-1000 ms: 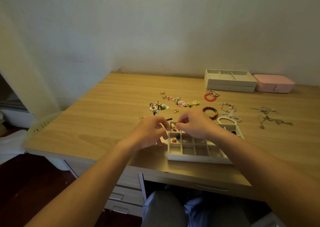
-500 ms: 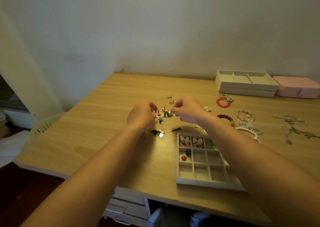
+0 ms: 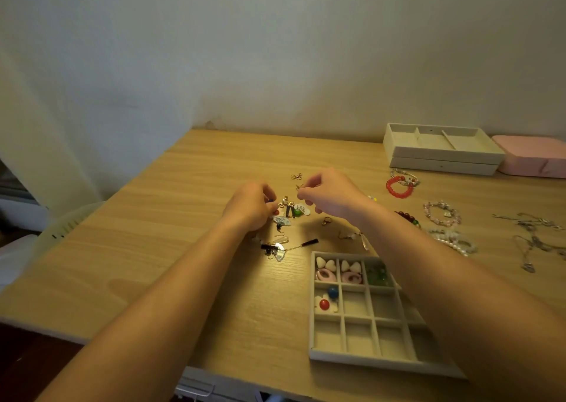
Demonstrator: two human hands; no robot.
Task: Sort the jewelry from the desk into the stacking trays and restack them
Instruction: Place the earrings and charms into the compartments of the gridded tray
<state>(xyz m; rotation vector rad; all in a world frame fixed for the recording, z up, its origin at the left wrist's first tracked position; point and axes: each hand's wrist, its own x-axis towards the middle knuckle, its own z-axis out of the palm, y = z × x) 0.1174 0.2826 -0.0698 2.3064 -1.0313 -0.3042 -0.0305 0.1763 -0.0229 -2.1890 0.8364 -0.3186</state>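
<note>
Care matters: right hand [image 3: 332, 195] pinches a gold earring [image 3: 299, 186] at its fingertips, left hand [image 3: 252, 207] curls over the pile [image 3: 289, 211], hold unclear; lift pieces singly, untangled, to the tray [image 3: 367, 359].

A: Where does the only view look from?
B: The person's head: wide-angle, facing forward and down across the light wooden desk [image 3: 190, 224] toward the pale plaster wall [image 3: 275, 49], close above its near edge.
</note>
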